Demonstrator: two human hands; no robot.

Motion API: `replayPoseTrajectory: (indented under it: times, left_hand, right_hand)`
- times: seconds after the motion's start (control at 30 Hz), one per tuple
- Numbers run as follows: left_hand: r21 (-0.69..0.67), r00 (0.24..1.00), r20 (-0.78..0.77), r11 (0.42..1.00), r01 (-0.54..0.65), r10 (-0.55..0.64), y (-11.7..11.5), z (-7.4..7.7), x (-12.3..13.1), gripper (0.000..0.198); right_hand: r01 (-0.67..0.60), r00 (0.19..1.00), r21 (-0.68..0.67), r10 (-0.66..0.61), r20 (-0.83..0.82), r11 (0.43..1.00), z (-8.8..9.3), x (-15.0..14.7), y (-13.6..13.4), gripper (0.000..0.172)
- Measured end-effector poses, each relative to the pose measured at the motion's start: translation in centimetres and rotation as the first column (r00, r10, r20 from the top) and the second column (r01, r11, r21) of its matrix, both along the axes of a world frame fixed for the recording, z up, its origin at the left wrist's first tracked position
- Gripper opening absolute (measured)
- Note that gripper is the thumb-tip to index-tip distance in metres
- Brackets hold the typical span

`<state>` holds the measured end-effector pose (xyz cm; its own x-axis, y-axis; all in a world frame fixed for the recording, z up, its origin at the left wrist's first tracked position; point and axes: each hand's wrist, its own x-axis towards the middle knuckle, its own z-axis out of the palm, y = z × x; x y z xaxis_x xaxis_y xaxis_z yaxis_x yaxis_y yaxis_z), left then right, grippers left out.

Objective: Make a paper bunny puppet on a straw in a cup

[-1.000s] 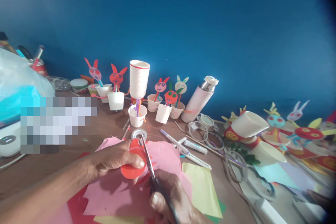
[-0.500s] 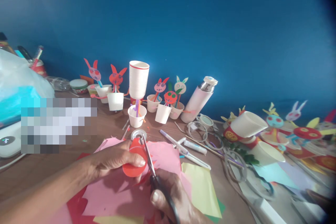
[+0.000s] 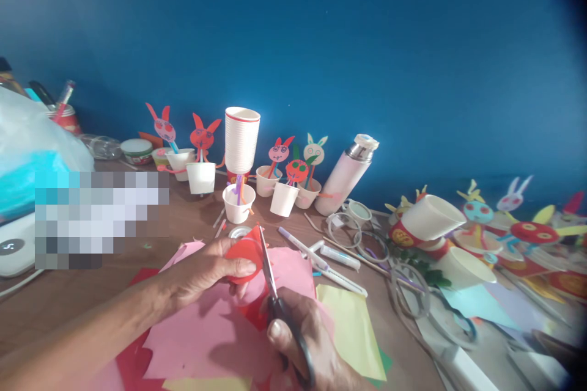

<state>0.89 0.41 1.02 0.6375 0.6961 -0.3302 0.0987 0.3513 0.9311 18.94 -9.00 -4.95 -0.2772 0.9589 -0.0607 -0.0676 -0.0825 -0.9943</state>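
My left grip (image 3: 206,272) is closed, pinching the curved red paper (image 3: 245,259) between thumb and fingers, just left of the scissors (image 3: 274,304), which my right grip (image 3: 298,336) holds closed around the handles. I'm mid-cut, over pink paper (image 3: 215,342); the blades touch the red edge, so the curve calls for turning the paper against them.

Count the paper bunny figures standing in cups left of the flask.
5: a pink one and a red one left of the cup stack; a pink one, a red one and a cream one right of it.
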Motion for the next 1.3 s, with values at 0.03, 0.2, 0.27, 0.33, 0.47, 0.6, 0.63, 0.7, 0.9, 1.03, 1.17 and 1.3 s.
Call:
replayPoseTrajectory:
  times: [0.03,0.2,0.27,0.33,0.47,0.6,0.63,0.7,0.9,1.03,1.17,1.3]
  left_hand:
    - [0.007,1.000,-0.006,1.000,0.000,0.000,-0.1,0.1,0.0,0.016]
    - [0.006,1.000,0.009,1.000,-0.015,0.015,-0.1,0.1,0.1,0.014]
    - [0.008,1.000,0.009,1.000,-0.016,0.016,-0.1,-0.1,0.1,0.013]
    - [0.034,0.999,0.029,0.999,0.014,-0.015,-0.2,-0.2,0.1,0.019]
    - [0.109,0.997,0.047,0.992,0.058,-0.064,-0.3,-0.3,0.2,0.037]
    - [0.132,0.999,0.000,0.990,0.050,-0.051,-0.5,0.0,0.2,0.035]
    - [0.121,0.999,0.001,0.991,0.052,-0.052,-0.5,0.0,0.2,0.032]
    - [0.102,0.998,0.016,0.993,0.066,-0.068,-0.5,0.0,0.2,0.027]
    - [0.080,0.996,0.021,0.993,0.089,-0.091,-0.4,0.0,0.3,0.023]
    - [0.075,0.997,0.014,0.994,0.081,-0.082,-0.4,-0.4,0.3,0.023]
    - [0.065,0.997,0.017,0.995,0.075,-0.077,-0.3,-1.1,0.2,0.025]
    - [0.053,0.995,0.031,0.994,0.094,-0.096,-0.2,-1.2,0.2,0.025]
  right_hand:
    - [0.002,1.000,0.008,-0.002,0.002,1.000,0.1,0.0,0.0,0.054]
    - [-0.019,1.000,0.032,0.019,0.017,0.999,0.6,0.0,-0.1,0.050]
    - [-0.021,1.000,0.019,0.021,0.003,1.000,0.6,-0.1,-0.1,0.051]
    - [-0.017,1.000,0.001,0.017,-0.003,1.000,0.6,-0.1,-0.1,0.052]
    - [-0.017,1.000,0.054,0.016,0.017,0.998,1.0,0.1,-0.1,0.051]
    - [-0.089,0.996,0.052,0.089,-0.009,0.995,1.7,0.3,-0.2,0.047]
    - [-0.105,0.994,0.049,0.105,-0.014,0.993,1.9,0.4,-0.2,0.046]
    - [-0.129,0.991,0.044,0.130,-0.020,0.991,2.2,0.4,-0.2,0.045]
    - [-0.144,0.989,0.068,0.146,-0.020,0.987,2.4,0.2,0.0,0.049]
    - [-0.144,0.989,0.069,0.146,-0.022,0.987,2.5,0.0,-0.1,0.052]
    - [-0.156,0.987,0.086,0.160,-0.032,0.984,2.5,0.0,-0.1,0.052]
    - [-0.133,0.990,0.071,0.136,-0.049,0.989,2.2,0.0,-0.1,0.050]
